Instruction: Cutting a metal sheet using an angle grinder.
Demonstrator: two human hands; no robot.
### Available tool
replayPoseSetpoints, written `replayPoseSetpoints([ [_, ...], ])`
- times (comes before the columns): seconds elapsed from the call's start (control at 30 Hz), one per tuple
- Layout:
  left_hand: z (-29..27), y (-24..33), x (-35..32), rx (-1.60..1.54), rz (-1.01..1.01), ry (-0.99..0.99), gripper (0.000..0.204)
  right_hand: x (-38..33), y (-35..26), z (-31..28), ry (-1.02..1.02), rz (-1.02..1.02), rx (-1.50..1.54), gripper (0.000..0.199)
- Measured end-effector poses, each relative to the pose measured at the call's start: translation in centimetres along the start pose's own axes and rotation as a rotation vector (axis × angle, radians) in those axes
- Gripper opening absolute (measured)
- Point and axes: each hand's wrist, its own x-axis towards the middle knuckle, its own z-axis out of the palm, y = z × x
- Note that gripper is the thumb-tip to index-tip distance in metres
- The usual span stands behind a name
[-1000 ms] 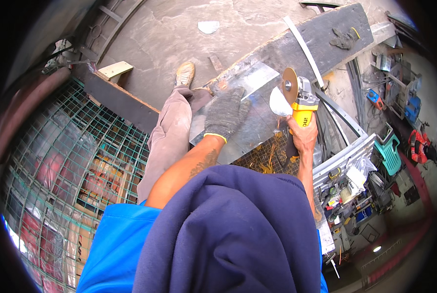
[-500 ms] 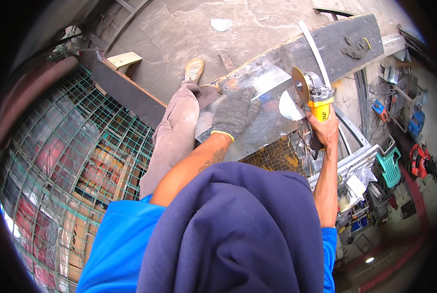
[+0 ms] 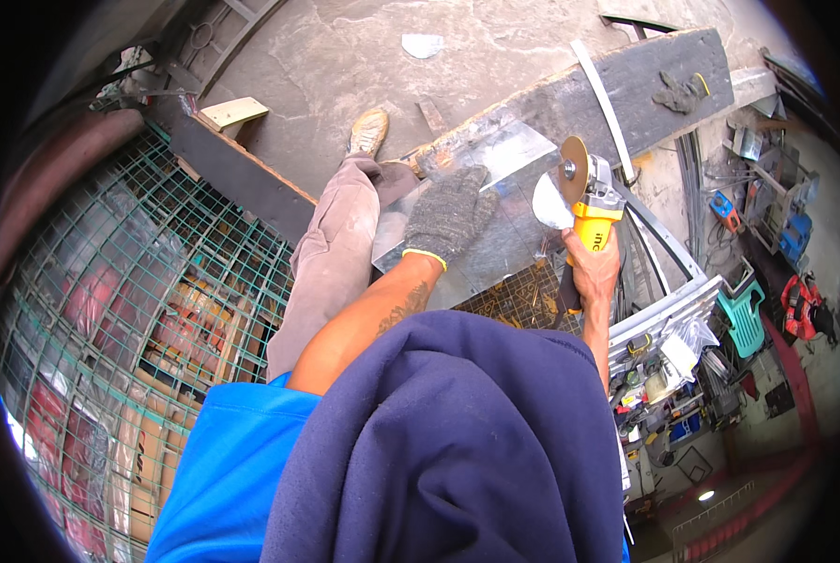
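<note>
So the left hand (image 3: 448, 214) has a grey knit work glove on it, speckled, with a thin yellow band at the cuff. Just below that glove the forearm is bare with a dark tattoo. The right hand (image 3: 591, 270) is gloveless. Bright blue short-sleeved shirt, a big navy fabric bulk in front, dusty beige trousers, and a tan scuffed work shoe (image 3: 369, 130) above the glove.

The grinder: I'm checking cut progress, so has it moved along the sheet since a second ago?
Cannot tell: the camera shifted; the grinder sits at the sheet's right edge as before.
</note>
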Motion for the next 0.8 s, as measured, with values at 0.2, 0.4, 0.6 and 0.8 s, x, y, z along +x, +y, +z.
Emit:
replayPoseSetpoints([
  [0.2,0.1,-0.3,0.0,0.004,0.004,0.004,0.048,-3.5,-1.1,3.2,0.039,0.148,0.342,0.049],
  [0.4,0.0,-0.3,0.0,0.003,0.042,0.044,0.049,-6.4,-2.5,3.8,0.017,0.294,0.57,0.042],
  [0.6,-1.2,0.5,0.3,-0.032,-0.061,-0.094,0.05,-6.3,-0.9,3.1,0.069,0.244,0.379,0.043],
  [0.8,-0.6,0.2,0.1,-0.006,0.002,-0.025,0.052,-5.5,-1.6,3.7,0.063,0.236,0.427,0.041],
])
